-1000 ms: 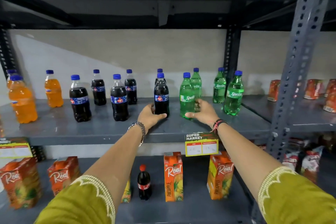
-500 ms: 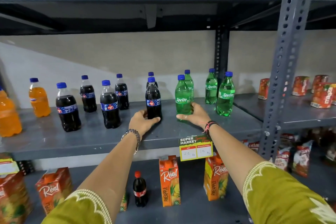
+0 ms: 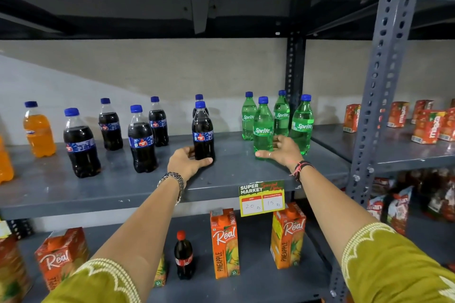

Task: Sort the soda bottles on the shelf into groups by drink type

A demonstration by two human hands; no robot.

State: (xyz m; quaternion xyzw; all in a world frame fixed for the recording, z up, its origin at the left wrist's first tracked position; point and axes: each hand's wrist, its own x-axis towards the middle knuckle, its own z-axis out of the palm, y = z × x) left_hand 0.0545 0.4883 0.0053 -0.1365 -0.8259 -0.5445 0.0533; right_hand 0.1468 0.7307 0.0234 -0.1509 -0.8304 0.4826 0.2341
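On the grey middle shelf (image 3: 123, 194) stand soda bottles with blue caps. My left hand (image 3: 184, 161) grips the base of a dark cola bottle (image 3: 203, 130), with another cola bottle right behind it. My right hand (image 3: 283, 149) wraps the base of a green Sprite bottle (image 3: 263, 128), which stands close among three other Sprite bottles (image 3: 302, 125). To the left, several more cola bottles (image 3: 141, 140) stand spread out. Orange soda bottles (image 3: 38, 130) stand at the far left.
The shelf below holds Real juice cartons (image 3: 224, 243) and a small red-capped cola bottle (image 3: 183, 256). A price tag (image 3: 262, 198) hangs from the shelf edge. A grey upright post (image 3: 384, 76) stands on the right, with red juice packs (image 3: 428, 125) beyond it.
My right hand has slid the green Sprite bottle to the right, up against the other Sprite bottles. My left hand stays on the cola bottle. A gap has opened between the two bottles.
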